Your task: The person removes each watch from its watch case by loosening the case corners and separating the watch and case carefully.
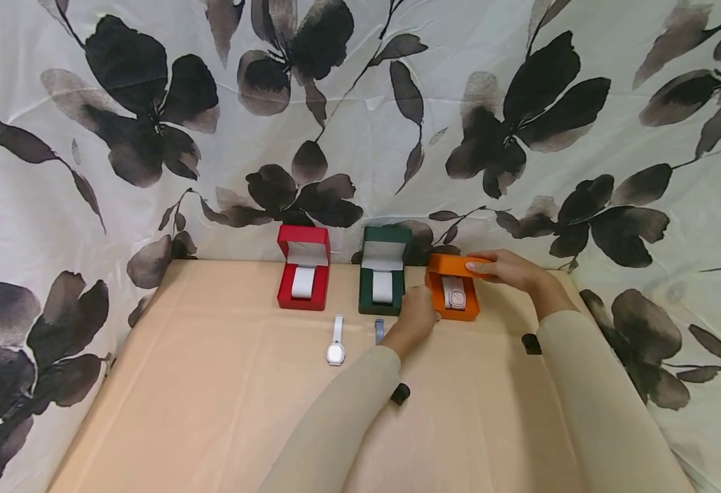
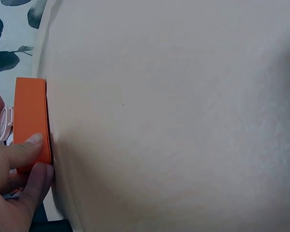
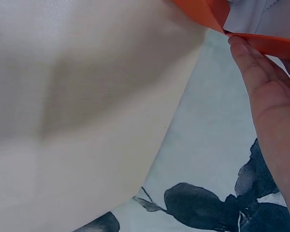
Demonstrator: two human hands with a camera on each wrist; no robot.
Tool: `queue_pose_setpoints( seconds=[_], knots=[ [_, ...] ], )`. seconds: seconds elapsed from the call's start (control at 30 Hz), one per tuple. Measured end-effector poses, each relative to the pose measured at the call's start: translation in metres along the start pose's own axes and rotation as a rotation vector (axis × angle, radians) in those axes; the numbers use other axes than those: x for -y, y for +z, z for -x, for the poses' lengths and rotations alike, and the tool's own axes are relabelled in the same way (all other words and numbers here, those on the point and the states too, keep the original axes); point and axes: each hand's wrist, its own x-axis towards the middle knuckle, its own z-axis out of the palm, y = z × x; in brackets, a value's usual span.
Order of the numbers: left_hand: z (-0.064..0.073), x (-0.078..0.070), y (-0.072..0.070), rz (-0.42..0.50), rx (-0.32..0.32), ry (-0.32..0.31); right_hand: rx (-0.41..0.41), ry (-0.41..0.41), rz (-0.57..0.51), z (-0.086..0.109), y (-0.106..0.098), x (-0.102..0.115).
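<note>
An orange watch box [image 1: 459,315] stands with its lid [image 1: 451,265] partly raised at the table's back right. Inside it, a pink-cased watch [image 1: 457,298] is wrapped round a white cushion. My left hand [image 1: 418,308] grips the box's front left corner, and in the left wrist view its thumb [image 2: 35,139] lies on the orange front face. With my right hand [image 1: 503,267] I pinch the lid's right side, thumb in front. The right wrist view has fingers [image 3: 253,63] along the lid's back, with the thumb hidden.
Left of the orange box stand an open green watch box [image 1: 366,294] and an open red one [image 1: 286,291], each with a white cushion. A white watch [image 1: 335,352] lies before them. Beside it a blue-grey watch [image 1: 379,329] is partly covered by my left arm. Floral cloth [image 1: 397,137] hangs behind.
</note>
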Motion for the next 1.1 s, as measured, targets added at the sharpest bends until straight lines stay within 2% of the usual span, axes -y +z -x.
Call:
queue_pose_setpoints(
  seconds=[0.3, 0.6, 0.73, 0.93, 1.1],
  knots=[
    [-0.001, 0.001, -0.001, -0.052, 0.002, 0.022, -0.047, -0.015, -0.048, -0.003, 0.001, 0.007],
    [0.001, 0.003, 0.001, -0.097, -0.008, 0.026, -0.148, 0.053, -0.052, -0.007, 0.007, 0.019],
    [0.005, 0.003, -0.001, -0.096, -0.01, 0.024, -0.196, 0.077, -0.022, -0.009, 0.011, 0.023],
    [0.008, 0.004, 0.001, -0.071, 0.004, 0.036, -0.306, 0.122, 0.113, -0.009, 0.018, 0.03],
    [0.008, 0.003, -0.001, -0.069, 0.003, 0.034, -0.327, 0.113, 0.138, -0.006, 0.019, 0.033]
  ],
)
